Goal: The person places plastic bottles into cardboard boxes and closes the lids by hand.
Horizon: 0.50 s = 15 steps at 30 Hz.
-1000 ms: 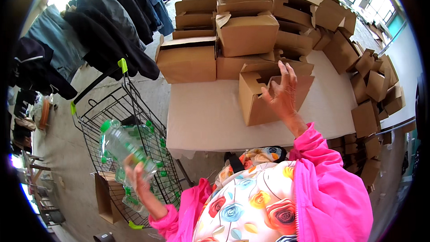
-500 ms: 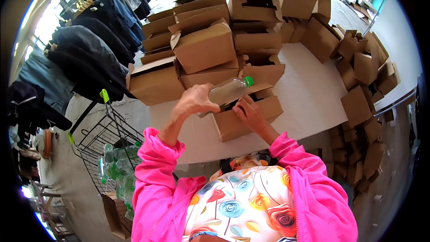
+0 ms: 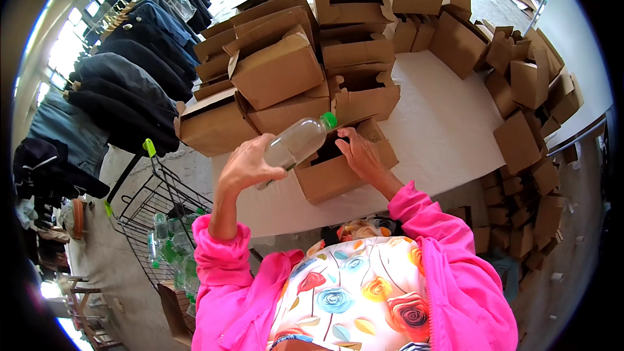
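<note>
My left hand [image 3: 250, 164] is wrapped round a clear plastic bottle [image 3: 296, 144] with a green cap. The bottle tilts, cap end up and to the right, above the left part of an open cardboard box [image 3: 335, 181]. My right hand [image 3: 363, 157] lies over the right part of that box's opening, thumb and fingers apart, touching the box near its far flap. Both the hand and the bottle hide much of the box's dark inside.
Open cardboard boxes [image 3: 276, 71] are stacked along the far side of the white table [image 3: 435, 117]. More boxes [image 3: 520, 143] pile up at the right. A wire shopping cart [image 3: 140, 205] with green-capped bottles stands left, below hanging dark clothes [image 3: 130, 84].
My left hand has drawn the bottle left and slightly down, away from the box's far flap. My right hand's fingers have spread from a pinch at the box opening.
</note>
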Available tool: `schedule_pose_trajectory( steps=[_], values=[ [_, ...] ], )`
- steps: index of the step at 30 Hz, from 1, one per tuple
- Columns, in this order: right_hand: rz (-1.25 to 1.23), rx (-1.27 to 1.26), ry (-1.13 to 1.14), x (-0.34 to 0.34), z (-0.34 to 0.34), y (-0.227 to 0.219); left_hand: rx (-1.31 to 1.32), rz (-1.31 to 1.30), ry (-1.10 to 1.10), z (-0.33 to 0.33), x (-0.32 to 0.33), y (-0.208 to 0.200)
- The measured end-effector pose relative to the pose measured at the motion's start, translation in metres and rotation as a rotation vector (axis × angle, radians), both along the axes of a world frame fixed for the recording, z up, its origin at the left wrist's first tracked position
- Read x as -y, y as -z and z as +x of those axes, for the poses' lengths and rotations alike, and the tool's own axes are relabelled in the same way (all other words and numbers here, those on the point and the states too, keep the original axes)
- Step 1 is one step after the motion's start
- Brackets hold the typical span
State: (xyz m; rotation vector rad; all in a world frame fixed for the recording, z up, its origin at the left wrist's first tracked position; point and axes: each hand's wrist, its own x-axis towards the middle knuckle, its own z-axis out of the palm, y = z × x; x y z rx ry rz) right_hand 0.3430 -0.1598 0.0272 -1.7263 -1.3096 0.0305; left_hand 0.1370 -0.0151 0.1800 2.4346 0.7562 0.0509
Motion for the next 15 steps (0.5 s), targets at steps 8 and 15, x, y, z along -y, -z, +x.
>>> schedule_pose_trajectory(
  steps=[8,15],
  values=[
    [-0.081,-0.206,-0.156,-0.003,0.010,-0.001,-0.374,0.195,0.114,0.036,0.007,0.016],
    [-0.297,-0.047,-0.208,0.013,0.029,-0.017,-0.298,0.168,0.080,0.086,0.015,0.060]
  ],
)
